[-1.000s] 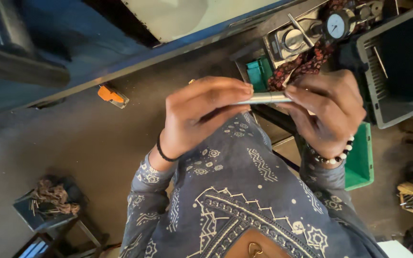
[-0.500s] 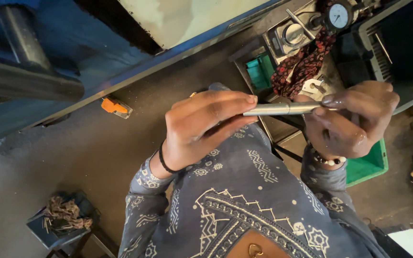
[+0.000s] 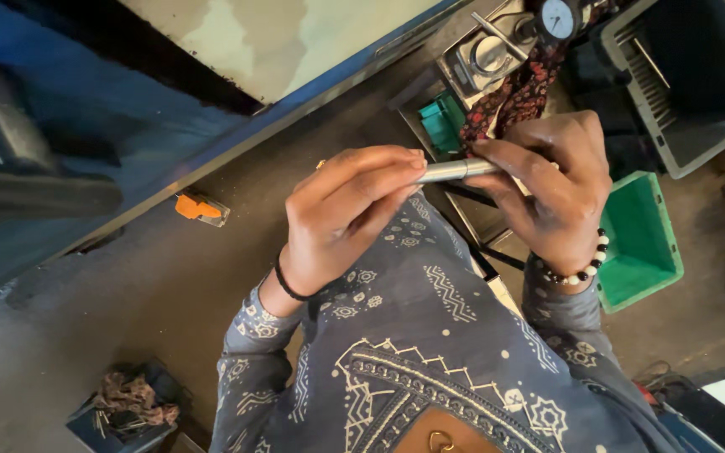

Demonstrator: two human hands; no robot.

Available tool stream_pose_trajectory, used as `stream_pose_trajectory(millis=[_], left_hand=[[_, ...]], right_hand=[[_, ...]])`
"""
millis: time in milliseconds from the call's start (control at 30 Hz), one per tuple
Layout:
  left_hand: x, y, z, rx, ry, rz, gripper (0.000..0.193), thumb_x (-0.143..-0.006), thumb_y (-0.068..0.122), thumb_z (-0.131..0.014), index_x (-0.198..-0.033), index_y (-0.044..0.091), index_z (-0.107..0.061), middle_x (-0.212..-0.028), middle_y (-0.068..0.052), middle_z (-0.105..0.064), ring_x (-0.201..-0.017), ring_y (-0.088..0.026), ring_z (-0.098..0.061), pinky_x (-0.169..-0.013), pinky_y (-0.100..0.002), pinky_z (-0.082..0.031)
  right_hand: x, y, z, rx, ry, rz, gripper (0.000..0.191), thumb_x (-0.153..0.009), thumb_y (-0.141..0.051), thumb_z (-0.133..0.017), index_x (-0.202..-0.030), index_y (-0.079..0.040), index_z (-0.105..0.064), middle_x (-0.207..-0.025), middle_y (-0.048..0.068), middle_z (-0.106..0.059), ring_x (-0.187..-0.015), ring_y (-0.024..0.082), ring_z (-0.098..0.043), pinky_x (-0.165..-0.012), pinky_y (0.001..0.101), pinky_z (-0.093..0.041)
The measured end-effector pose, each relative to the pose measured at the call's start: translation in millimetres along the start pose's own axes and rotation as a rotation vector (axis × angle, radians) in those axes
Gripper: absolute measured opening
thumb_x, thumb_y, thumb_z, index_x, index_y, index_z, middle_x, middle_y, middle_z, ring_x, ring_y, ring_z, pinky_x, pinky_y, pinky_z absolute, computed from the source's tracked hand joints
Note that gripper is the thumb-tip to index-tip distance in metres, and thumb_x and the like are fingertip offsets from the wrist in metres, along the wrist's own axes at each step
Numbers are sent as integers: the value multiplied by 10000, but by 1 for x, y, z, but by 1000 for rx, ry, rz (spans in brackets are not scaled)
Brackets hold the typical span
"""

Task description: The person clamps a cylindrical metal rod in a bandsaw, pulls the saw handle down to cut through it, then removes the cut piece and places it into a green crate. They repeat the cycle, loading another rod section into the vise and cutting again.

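While the dark floor (image 3: 127, 285) lay well below, a grey slotted plastic crate (image 3: 698, 84) and a green plastic bin (image 3: 644, 243) stood at the right. Left hand (image 3: 346, 214) and right hand (image 3: 551, 189) each closed on one end of a slim silver metal rod (image 3: 456, 171), held level at chest height. Since a second earlier both hands had risen toward the camera, the rod staying gripped between them. An orange tool (image 3: 195, 207) lay on the floor.

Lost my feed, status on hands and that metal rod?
Left hand and right hand both grip the metal rod, level. Nothing between them. Green bin below.
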State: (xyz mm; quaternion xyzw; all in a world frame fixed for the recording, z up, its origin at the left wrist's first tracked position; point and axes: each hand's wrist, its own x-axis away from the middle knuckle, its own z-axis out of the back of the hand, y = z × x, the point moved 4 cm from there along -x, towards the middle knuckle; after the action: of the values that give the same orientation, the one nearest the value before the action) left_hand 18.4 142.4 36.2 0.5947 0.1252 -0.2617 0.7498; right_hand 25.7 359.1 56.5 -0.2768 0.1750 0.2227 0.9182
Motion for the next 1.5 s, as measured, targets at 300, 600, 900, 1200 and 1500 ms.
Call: stream_pose_trajectory(millis=[300,600,900,1200,1500], left_hand=[[-4,-4,-13,-27,-49,37,249,-927,-3,-819,-1147,35,-709,-1168,-92,-732,-1060,-237,-751,-880,-303,-601],[-16,-3,-41,-141,-77,0,235,-893,16,-793,-1120,30,-735,-1131,-102,-746,-1027,-250,-746,-882,-326,-585],[-25,-9,-34,-154,-76,22,186,-895,17,-787,-1073,30,-735,-1113,-96,-747,-1023,-253,-743,-897,-334,-578],[11,-43,-32,-233,-23,171,150,-949,-39,-777,-1074,22,-721,-1110,-99,-748,-1040,-241,-743,-924,-333,-585],[41,-76,-6,-280,82,370,134,-937,-42,-783,-1043,14,-722,-1074,-100,-752,-910,-199,-729,-835,-289,-574]], right_hand=[[15,18,2,22,87,11,365,-817,-172,-946,-1125,-95,-766,-1060,63,-629,-975,273,-550,-835,387,-438],[3,21,-10,-106,10,93,304,-802,-160,-812,-1069,-85,-687,-1006,86,-634,-920,299,-619,-778,416,-486],[-4,27,-7,-61,-108,-21,214,-909,-190,-738,-1108,-119,-699,-918,67,-645,-855,278,-614,-754,434,-446],[88,170,-163,-268,-228,-397,273,-964,-3,-680,-1227,-65,-642,-1281,158,-697,-1122,320,-689,-936,401,-557],[108,306,-221,-318,235,-840,180,-979,-10,-694,-1154,-45,-668,-959,109,-761,-792,219,-679,-713,328,-539]])
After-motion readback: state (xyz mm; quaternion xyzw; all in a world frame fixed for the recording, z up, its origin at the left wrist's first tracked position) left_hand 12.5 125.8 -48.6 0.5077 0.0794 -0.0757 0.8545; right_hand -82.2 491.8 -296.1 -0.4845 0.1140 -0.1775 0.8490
